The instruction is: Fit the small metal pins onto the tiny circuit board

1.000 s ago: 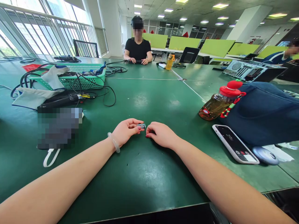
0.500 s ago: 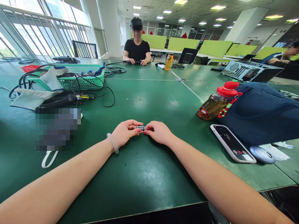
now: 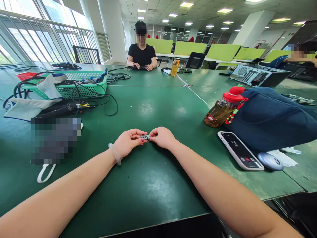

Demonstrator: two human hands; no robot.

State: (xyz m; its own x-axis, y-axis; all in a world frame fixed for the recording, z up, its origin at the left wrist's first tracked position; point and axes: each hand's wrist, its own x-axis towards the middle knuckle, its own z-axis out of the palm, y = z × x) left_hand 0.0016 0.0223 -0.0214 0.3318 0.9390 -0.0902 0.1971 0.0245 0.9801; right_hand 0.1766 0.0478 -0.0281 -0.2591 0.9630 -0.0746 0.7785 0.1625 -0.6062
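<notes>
Between my hands, just above the green table (image 3: 153, 185), is a small dark piece with white markings (image 3: 144, 137), which looks like a tiny circuit board. My left hand (image 3: 128, 142), with a pale bangle at the wrist, pinches its left end between thumb and fingers. At the other end, the thumb and fingertips of my right hand (image 3: 162, 137) are closed on its right edge. Fingertips cover both ends of the piece, and its fine detail is too small to read.
Left are a green basket (image 3: 91, 87) with cables and gloves, and a blurred dark pouch (image 3: 55, 140). To the right stand a red-lidded bottle (image 3: 221, 109), a navy bag (image 3: 272, 119), a phone (image 3: 240, 150) and a computer case (image 3: 257, 75). A person (image 3: 141, 54) sits opposite.
The whole view has shifted, so most things appear slightly further left. Both hands keep hold of the small piece, whose marked face shows a little differently between the fingertips.
</notes>
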